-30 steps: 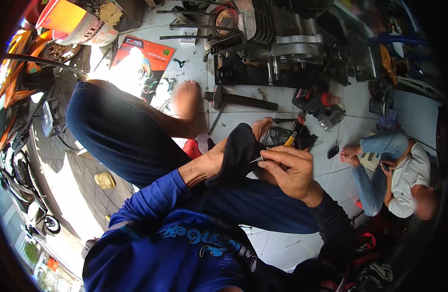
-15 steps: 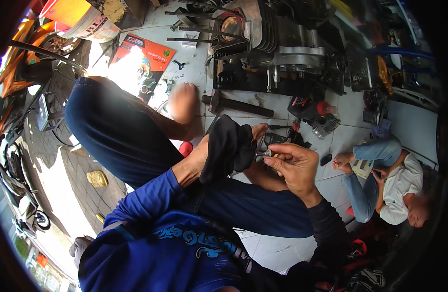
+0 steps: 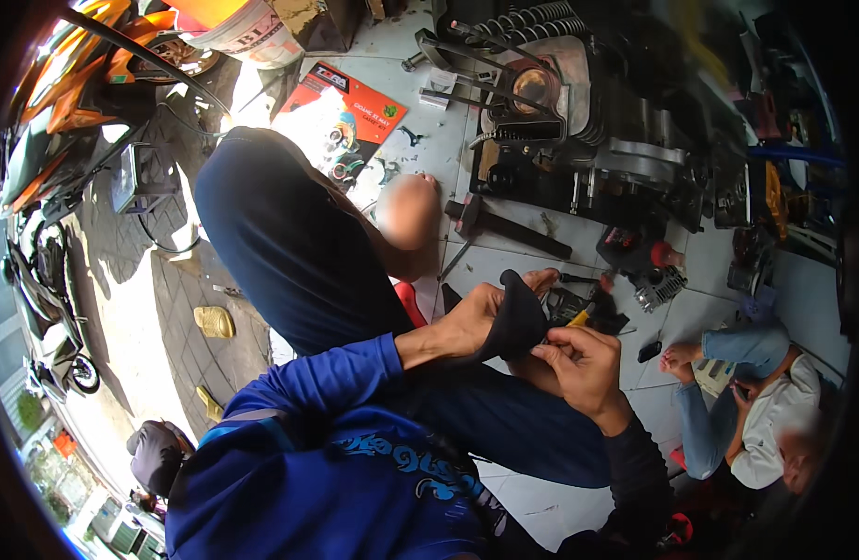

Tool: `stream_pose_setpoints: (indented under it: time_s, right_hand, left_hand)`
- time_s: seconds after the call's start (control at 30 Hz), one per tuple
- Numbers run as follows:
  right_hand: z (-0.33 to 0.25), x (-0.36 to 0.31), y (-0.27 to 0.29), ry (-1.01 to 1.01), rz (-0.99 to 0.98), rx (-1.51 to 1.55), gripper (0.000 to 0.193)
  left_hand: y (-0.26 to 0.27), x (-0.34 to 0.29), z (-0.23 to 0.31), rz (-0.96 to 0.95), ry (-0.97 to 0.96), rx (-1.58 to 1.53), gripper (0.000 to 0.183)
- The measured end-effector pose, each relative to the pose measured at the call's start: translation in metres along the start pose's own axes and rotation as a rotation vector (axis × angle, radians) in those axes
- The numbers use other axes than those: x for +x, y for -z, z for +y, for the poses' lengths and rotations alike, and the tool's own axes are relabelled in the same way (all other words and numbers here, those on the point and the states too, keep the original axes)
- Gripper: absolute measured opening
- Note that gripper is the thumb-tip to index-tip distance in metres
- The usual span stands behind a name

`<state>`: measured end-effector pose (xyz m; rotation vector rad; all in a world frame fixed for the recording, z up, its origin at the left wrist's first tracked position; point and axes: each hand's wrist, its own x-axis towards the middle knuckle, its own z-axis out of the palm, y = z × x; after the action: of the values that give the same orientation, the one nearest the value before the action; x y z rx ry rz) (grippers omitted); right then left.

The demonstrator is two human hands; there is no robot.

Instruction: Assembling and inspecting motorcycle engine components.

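Observation:
My left hand (image 3: 474, 322) is closed on a bunched black cloth (image 3: 513, 327), which hangs over its fingers above my lap. Against the cloth's right edge, my right hand (image 3: 584, 364) has its thumb and forefinger pinched together. What sits between those fingertips is hidden by the fingers and the cloth. Beyond the hands, a tool with a yellow part (image 3: 582, 315) lies on the tiles among dark parts. A hammer (image 3: 518, 231) with a dark handle rests farther off, beside my bare foot.
A dismantled engine (image 3: 635, 154) stands at the far side. Near it are a dark bottle (image 3: 626, 250) with a red cap and an orange package (image 3: 355, 117). A phone (image 3: 650, 352) lies near a seated person (image 3: 770, 411) at right. Motorcycles (image 3: 47, 313) stand at left.
The view has shifted. My right hand has brought its pinched fingertips to the cloth, and the small metal part seen in them before is now out of sight. The cloth has spread open.

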<state>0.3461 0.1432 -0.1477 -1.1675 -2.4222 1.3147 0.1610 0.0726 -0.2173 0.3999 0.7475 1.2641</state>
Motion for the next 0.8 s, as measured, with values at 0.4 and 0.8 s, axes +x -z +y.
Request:
stream_pose_setpoints:
  time_s: [0.4,0.8]
  right_hand:
    - [-0.009,0.005,-0.005,0.220,-0.003,-0.189,0.010]
    - [0.018,0.010,0.006,-0.026,-0.184,-0.162,0.019]
  left_hand:
    - [0.017,0.000,-0.017,-0.044,0.011,-0.034,0.025]
    - [0.026,0.032,-0.044,-0.022,-0.265,0.241,0.014]
